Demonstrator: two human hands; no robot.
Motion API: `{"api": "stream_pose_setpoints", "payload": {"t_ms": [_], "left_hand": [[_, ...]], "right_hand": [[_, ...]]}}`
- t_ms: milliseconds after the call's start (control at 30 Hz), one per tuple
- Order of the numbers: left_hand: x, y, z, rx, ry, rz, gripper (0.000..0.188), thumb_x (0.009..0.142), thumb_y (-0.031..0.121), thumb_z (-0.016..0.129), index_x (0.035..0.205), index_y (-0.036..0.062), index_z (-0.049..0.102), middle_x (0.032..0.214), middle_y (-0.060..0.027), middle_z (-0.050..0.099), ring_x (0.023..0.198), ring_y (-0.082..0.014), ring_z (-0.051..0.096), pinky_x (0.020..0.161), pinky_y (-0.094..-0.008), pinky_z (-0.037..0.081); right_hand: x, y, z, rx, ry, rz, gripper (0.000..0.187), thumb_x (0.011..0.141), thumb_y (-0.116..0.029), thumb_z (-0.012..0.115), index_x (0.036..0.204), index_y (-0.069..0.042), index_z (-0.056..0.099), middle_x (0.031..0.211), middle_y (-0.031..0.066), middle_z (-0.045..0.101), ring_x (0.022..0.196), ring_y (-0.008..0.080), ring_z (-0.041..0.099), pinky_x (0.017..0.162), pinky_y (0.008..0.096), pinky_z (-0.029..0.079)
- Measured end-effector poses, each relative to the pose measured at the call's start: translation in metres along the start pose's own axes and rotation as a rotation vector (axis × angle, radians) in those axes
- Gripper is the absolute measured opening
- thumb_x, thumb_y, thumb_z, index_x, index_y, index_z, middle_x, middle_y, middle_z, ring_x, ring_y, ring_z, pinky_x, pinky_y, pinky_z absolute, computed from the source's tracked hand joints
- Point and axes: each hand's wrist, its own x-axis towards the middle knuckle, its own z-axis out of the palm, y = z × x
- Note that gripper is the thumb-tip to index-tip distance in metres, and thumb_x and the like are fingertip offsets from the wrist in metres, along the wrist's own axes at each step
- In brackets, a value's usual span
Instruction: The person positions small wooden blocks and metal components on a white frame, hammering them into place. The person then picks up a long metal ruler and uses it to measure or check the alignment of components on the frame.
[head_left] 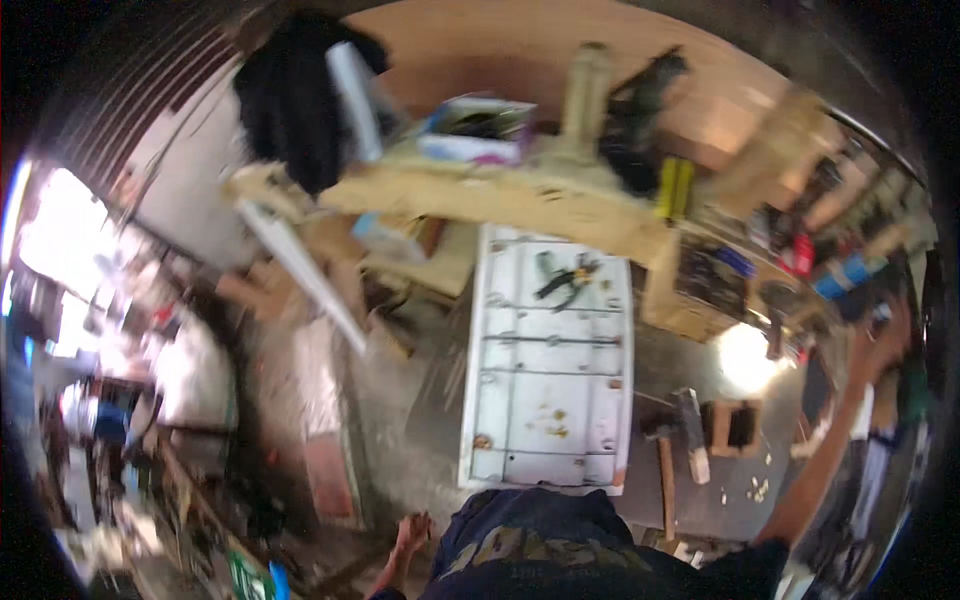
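Note:
My right arm reaches far out to the right, and my right hand is beside a small white-and-dark item at the shelf's edge. Blur hides whether the fingers hold it. Low on the left, my left hand hangs beside my body, its fingers loosely bent and a little apart, with no object visible in it. In front of me lies a white panel marked with dark lines. On its far part rest dark pliers with orange parts and a small green item. Small yellowish bits lie nearer.
A wooden bench crosses behind the panel, carrying an open box and black bags. Right of the panel lie a hammer-like tool and a wooden block. A blue can stands farther right. White strips and boards lean at left.

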Motion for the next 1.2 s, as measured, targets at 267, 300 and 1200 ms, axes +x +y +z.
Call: {"api": "stream_pose_setpoints", "payload": {"t_ms": [267, 300, 1200], "left_hand": [[-0.042, 0.191, 0.016, -0.316, 0.411, 0.263, 0.04, 0.101, 0.034, 0.057, 0.087, -0.0035, 0.061, 0.081, -0.003, 0.062, 0.074, -0.0125, 0.053, 0.066, -0.0314, 0.044], [-0.048, 0.224, 0.019, -0.25, 0.393, 0.198, 0.036, 0.101, 0.03, 0.057, 0.09, -0.0039, 0.062, 0.085, -0.0036, 0.064, 0.078, -0.0121, 0.056, 0.07, -0.0315, 0.046], [-0.006, 0.337, 0.232, 0.137, 0.051, 0.665, 0.023, 0.09, -0.003, 0.063, 0.113, -0.0037, 0.065, 0.093, -0.0119, 0.072, 0.086, -0.0114, 0.068, 0.076, -0.0259, 0.055]], "right_hand": [[-0.187, -0.122, -0.023, 0.364, -0.19, -0.008, 0.03, 0.089, -0.011, 0.066, 0.117, -0.003, 0.063, 0.112, 0.0091, 0.066, 0.1, 0.0183, 0.061, 0.091, 0.0313, 0.047], [-0.222, -0.148, -0.014, 0.557, -0.384, 0.219, 0.029, 0.083, -0.007, 0.068, 0.112, -0.005, 0.064, 0.1, 0.0112, 0.069, 0.09, 0.0235, 0.067, 0.085, 0.0366, 0.054], [-0.376, -0.158, -0.013, 0.342, -0.833, 0.204, 0.04, 0.095, -0.033, 0.062, 0.119, -0.002, 0.051, 0.109, 0.024, 0.062, 0.099, 0.0453, 0.062, 0.082, 0.0503, 0.053]]}}
